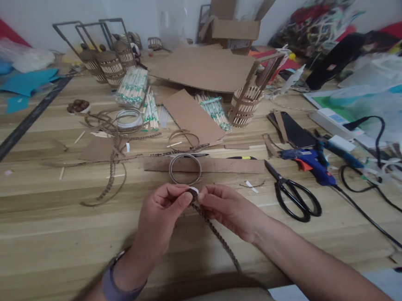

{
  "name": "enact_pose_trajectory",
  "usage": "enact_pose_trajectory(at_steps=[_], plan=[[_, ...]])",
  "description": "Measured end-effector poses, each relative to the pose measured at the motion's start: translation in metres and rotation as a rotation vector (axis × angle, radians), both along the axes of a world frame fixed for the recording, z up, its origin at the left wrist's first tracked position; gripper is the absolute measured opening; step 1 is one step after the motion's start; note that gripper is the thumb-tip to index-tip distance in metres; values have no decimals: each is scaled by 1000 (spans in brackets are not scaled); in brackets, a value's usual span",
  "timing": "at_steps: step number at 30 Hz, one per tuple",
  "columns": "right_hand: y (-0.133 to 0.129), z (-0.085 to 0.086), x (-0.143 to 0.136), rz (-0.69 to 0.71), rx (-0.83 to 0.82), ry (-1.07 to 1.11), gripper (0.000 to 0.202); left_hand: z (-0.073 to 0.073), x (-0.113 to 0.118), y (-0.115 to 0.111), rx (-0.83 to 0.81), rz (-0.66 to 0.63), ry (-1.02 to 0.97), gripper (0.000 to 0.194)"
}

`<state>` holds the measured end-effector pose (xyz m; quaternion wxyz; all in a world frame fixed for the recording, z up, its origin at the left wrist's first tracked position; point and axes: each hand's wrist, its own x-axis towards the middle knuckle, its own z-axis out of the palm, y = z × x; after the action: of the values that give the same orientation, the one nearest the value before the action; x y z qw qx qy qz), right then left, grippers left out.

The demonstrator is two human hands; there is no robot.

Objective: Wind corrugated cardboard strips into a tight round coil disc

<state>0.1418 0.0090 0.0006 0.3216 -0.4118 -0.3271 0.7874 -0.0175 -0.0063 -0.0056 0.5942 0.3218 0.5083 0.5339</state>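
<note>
Both of my hands meet low in the middle of the head view, above the wooden table [99,237]. My left hand [164,211] pinches a small dark brown round piece [193,195] with a white edge at its top. The fingers of my right hand [226,209] are closed at the right side of the same piece, where a brown braided cord [218,235] starts and hangs down toward the table's front edge. Just beyond my fingers lies a ring [185,169], partly over a cardboard strip [230,165].
Black scissors [297,201] and a blue glue gun [309,163] with its cable lie at the right. Braided cord [110,174] and wrapped sticks [133,86] lie at the left and back. A slatted lantern [246,103] stands beyond, near cardboard sheets [204,66].
</note>
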Motion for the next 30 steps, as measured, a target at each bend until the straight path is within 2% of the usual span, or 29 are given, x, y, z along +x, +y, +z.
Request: enact_pose_trajectory(at_steps=[3, 7, 11, 13, 15, 18, 22, 26, 30], plan=[[-1, -2, -1, -24, 129, -77, 46, 3, 2, 1, -72, -11, -122, 19], [1, -4, 0, -111, 304, -167, 34, 8, 2, 4, -177, -34, -261, 29], [1, -2, 7, -169, 703, -311, 10, 11, 1, 6, -242, -60, -300, 34], [1, 0, 9, -169, 891, -399, 8, 11, 1, 5, -247, -92, -304, 34], [0, 3, 11, -156, 999, -461, 10, 11, 2, 5, -233, -128, -304, 33], [0, 6, 12, -101, 1059, -521, 10, 10, 1, 4, -185, -163, -267, 31], [2, 9, 13, 3, 1006, -582, 11, 7, 0, 3, -137, -181, -189, 29], [3, 9, 15, 76, 992, -626, 14, 6, 0, 4, -128, -185, -141, 29], [4, 6, 16, 148, 1053, -632, 18, 4, 1, 4, -138, -189, -152, 27]])
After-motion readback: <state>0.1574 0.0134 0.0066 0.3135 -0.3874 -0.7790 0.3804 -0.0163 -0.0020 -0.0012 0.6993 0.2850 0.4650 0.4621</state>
